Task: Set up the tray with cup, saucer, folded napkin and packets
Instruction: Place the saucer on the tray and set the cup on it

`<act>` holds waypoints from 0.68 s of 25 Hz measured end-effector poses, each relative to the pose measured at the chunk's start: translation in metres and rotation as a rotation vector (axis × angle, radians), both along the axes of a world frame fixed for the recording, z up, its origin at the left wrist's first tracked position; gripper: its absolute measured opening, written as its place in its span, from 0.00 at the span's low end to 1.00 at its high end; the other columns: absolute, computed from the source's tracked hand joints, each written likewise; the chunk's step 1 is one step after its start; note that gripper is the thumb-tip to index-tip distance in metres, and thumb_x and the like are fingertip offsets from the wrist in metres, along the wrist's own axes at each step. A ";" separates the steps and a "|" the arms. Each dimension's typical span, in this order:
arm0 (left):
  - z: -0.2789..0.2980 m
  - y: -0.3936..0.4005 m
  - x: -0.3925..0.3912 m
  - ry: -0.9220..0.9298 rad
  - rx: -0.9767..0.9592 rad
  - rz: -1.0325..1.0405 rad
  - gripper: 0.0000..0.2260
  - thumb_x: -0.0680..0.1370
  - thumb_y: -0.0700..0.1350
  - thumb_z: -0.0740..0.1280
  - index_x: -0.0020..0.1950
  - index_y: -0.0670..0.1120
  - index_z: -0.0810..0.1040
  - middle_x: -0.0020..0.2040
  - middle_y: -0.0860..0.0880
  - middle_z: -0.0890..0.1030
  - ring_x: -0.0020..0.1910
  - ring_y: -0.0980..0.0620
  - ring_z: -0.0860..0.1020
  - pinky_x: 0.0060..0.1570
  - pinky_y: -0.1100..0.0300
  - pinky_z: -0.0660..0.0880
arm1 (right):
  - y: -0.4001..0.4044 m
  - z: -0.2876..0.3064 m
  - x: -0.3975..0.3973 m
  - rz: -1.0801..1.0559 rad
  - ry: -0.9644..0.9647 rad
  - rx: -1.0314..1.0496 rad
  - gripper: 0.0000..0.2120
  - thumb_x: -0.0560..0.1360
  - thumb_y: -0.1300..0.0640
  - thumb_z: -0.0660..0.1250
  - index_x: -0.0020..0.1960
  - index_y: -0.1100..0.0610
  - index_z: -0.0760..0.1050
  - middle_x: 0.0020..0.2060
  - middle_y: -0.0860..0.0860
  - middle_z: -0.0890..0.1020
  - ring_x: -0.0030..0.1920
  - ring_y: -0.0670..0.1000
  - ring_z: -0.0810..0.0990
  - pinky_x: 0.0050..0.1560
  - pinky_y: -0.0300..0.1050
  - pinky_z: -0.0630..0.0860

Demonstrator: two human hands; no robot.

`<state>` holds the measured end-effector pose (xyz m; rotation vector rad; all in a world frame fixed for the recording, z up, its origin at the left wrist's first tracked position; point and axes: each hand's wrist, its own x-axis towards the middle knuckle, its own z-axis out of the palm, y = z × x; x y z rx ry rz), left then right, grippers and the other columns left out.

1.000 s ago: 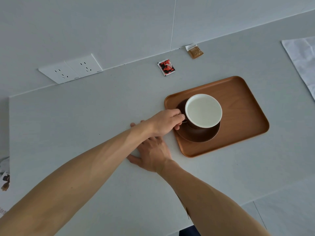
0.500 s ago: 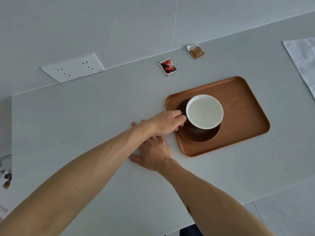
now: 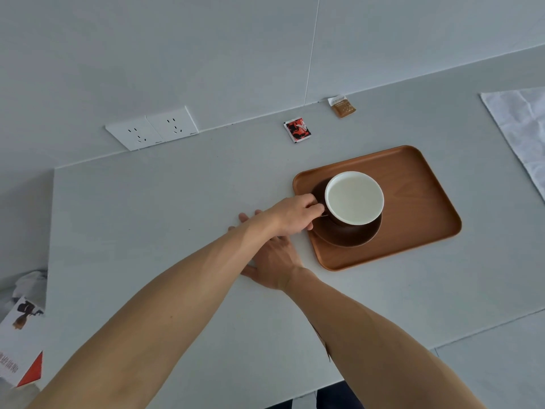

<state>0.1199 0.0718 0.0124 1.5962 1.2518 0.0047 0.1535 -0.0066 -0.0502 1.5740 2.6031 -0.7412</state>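
Observation:
A brown wooden tray (image 3: 413,202) lies on the white counter. On its left part a dark brown saucer (image 3: 348,236) carries a cup (image 3: 354,199) that is brown outside and white inside. My left hand (image 3: 292,215) pinches the cup's handle at the tray's left edge. My right hand (image 3: 272,261) rests flat on the counter just left of the tray, partly under my left forearm. A red packet (image 3: 297,130) and a brown packet (image 3: 341,106) lie near the wall behind the tray. A white napkin (image 3: 522,125) lies spread at the far right.
Two white wall sockets (image 3: 153,132) sit at the back left. Printed papers (image 3: 20,335) lie beyond the counter's left edge. The counter's front edge runs close under my forearms.

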 end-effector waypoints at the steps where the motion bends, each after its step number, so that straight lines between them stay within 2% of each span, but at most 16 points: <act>1: 0.000 -0.003 -0.004 0.008 0.015 0.010 0.14 0.79 0.57 0.56 0.56 0.50 0.73 0.41 0.50 0.82 0.34 0.54 0.76 0.38 0.57 0.72 | 0.000 0.003 0.002 0.014 -0.011 -0.001 0.33 0.78 0.37 0.55 0.77 0.50 0.54 0.77 0.52 0.60 0.77 0.57 0.53 0.76 0.61 0.51; 4: 0.008 -0.013 -0.019 0.044 0.096 0.077 0.12 0.79 0.56 0.57 0.57 0.53 0.73 0.41 0.52 0.82 0.37 0.54 0.78 0.37 0.58 0.71 | -0.008 0.017 0.018 0.080 -0.071 0.010 0.29 0.79 0.41 0.57 0.76 0.51 0.57 0.75 0.53 0.63 0.76 0.58 0.54 0.76 0.61 0.51; 7: 0.019 -0.026 -0.036 0.139 0.152 0.120 0.12 0.79 0.54 0.58 0.56 0.51 0.76 0.48 0.48 0.83 0.46 0.49 0.79 0.45 0.54 0.74 | -0.022 0.036 0.039 0.134 -0.123 -0.011 0.27 0.79 0.43 0.58 0.76 0.50 0.59 0.77 0.52 0.59 0.77 0.56 0.52 0.76 0.57 0.53; 9: 0.025 -0.038 -0.044 0.199 0.179 0.134 0.13 0.79 0.53 0.58 0.57 0.49 0.77 0.52 0.47 0.82 0.50 0.47 0.78 0.51 0.52 0.75 | -0.029 0.049 0.054 0.090 -0.113 -0.095 0.24 0.79 0.44 0.59 0.73 0.50 0.65 0.75 0.51 0.64 0.75 0.54 0.59 0.72 0.54 0.63; 12: 0.035 -0.061 -0.044 0.286 0.214 0.092 0.15 0.79 0.54 0.58 0.57 0.48 0.77 0.54 0.50 0.81 0.50 0.48 0.78 0.50 0.53 0.76 | -0.037 0.071 0.087 -0.037 -0.104 -0.214 0.20 0.78 0.42 0.60 0.68 0.47 0.71 0.64 0.49 0.78 0.64 0.53 0.75 0.61 0.51 0.73; 14: 0.043 -0.075 -0.035 0.320 0.239 0.053 0.15 0.78 0.56 0.58 0.55 0.49 0.77 0.52 0.50 0.82 0.48 0.49 0.79 0.47 0.53 0.76 | -0.042 0.085 0.114 -0.098 -0.095 -0.235 0.18 0.77 0.42 0.61 0.65 0.45 0.72 0.59 0.47 0.81 0.59 0.52 0.78 0.57 0.49 0.75; 17: 0.056 -0.098 -0.003 0.304 0.276 -0.006 0.14 0.77 0.57 0.59 0.52 0.50 0.77 0.51 0.52 0.81 0.47 0.50 0.78 0.47 0.54 0.76 | -0.057 0.100 0.172 -0.221 -0.049 -0.209 0.16 0.77 0.42 0.62 0.62 0.44 0.75 0.57 0.43 0.82 0.57 0.49 0.79 0.56 0.47 0.76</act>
